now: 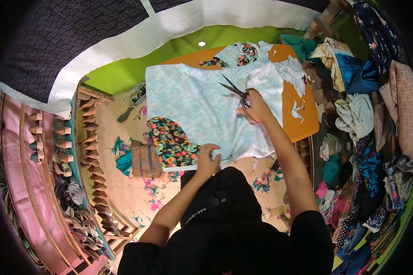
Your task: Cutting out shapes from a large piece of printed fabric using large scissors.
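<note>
Cutting's underway from where I'm standing, pretty clearly mid-cut rather than marking or folding. Nearest the person, the left hand (208, 158) is closed in a pinch on the near edge of the pale blue fabric (202, 105), fingers curled tight and holding it taut right at the table's near side. Just left of that hand a dark floral fabric (170, 140) pokes out from under the blue sheet. Further out, the right hand (257, 106) is wrapped through the orange handles of the scissors (236, 91), grip mostly closed around the loops, while the dark blades stand open in a V pointing far-left over the cloth. The blue fabric lies spread flat across most of the orange table (303, 119), wrinkled toward the far right corner. I'd say the next bit calls for keeping that near edge tight and feeding the blades along a straight line, since loose cloth like this will bunch. Scraps litter the floor (124, 183) on the left, and heaped clothes (362, 119) pile up on the right.
</note>
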Motion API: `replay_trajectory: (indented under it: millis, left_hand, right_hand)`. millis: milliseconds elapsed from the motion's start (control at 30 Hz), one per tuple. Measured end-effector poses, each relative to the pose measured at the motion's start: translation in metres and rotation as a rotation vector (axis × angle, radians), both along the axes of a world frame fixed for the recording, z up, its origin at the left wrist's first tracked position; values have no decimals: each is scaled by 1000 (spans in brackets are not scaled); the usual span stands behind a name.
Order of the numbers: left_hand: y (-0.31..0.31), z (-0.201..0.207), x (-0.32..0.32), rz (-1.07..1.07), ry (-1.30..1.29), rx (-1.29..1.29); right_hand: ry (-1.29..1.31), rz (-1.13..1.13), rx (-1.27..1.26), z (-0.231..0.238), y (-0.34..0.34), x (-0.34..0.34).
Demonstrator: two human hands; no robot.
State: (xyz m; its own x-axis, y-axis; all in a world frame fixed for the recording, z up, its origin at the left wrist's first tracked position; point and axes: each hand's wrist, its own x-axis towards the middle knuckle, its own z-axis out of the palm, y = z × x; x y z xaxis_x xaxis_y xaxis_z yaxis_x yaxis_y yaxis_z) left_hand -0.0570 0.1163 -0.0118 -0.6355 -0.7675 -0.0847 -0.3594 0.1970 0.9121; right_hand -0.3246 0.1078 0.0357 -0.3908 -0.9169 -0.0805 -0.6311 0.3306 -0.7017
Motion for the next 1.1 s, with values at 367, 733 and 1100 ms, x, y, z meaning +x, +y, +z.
replay_trajectory:
  millis: [367,733,1100]
  left_hand:
    - [-16,-5,13,298,-191,-88]
    - [-27,-7,35,374,-94,-284]
    - [-132,-29,66,583,-623,-488]
  right_hand:
    - [-21,-202,-17,6,97,18]
    - [-3,-198,26,-30,131,57]
    - [125,-311,-96,-34,125,67]
